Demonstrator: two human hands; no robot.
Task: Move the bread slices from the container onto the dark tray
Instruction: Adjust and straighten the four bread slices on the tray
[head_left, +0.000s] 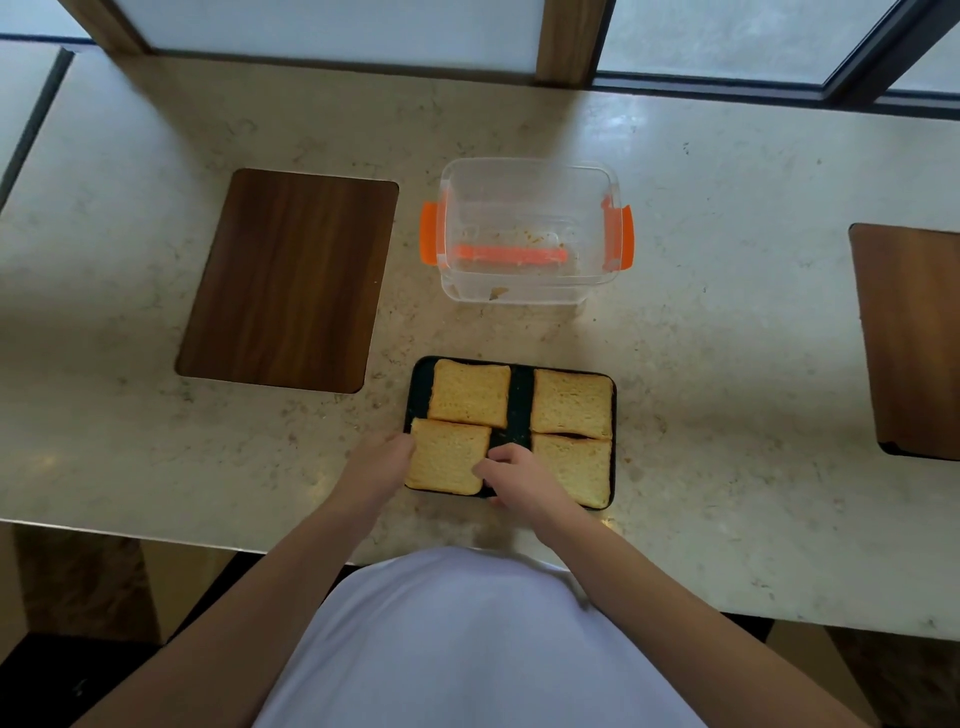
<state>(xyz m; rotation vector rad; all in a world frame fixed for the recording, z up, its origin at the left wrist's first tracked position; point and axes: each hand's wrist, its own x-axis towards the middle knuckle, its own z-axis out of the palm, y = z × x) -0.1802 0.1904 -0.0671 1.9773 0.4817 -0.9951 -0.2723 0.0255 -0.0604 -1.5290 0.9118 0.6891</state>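
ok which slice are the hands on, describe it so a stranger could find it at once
Start at the dark tray near the counter's front edge, below the clear container. Four bread slices lie on it, and the one meant is the near-left slice. It alone is skewed, overhanging the tray's left rim, with the left hand and right hand touching its sides.

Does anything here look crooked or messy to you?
Slightly. The near-left bread slice sits askew, its left edge hanging over the rim of the dark tray, with both hands touching it. The other three slices lie fairly square. The clear container holds only crumbs and smears.
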